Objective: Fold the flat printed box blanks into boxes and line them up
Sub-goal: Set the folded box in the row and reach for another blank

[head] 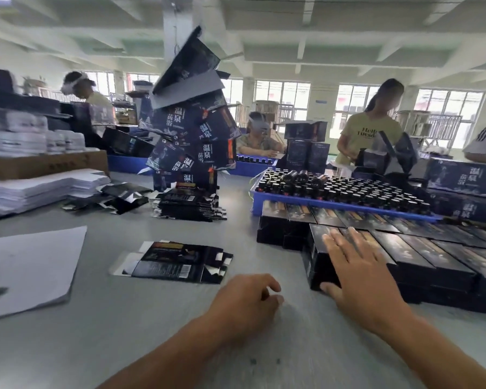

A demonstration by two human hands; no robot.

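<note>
Here the right hand lies flat, fingers straight, pressing the end dark printed cardboard box into its row of folded boxes toward the grey worktop's right edge. The left hand hovers loosely curled and empty near the front edge. Just beyond it lies a flat dark printed box blank; a stack of blanks sits farther back. The blank looks light, thin and probably glossy-slick, best pinched by an edge and lifted along its creases.
</note>
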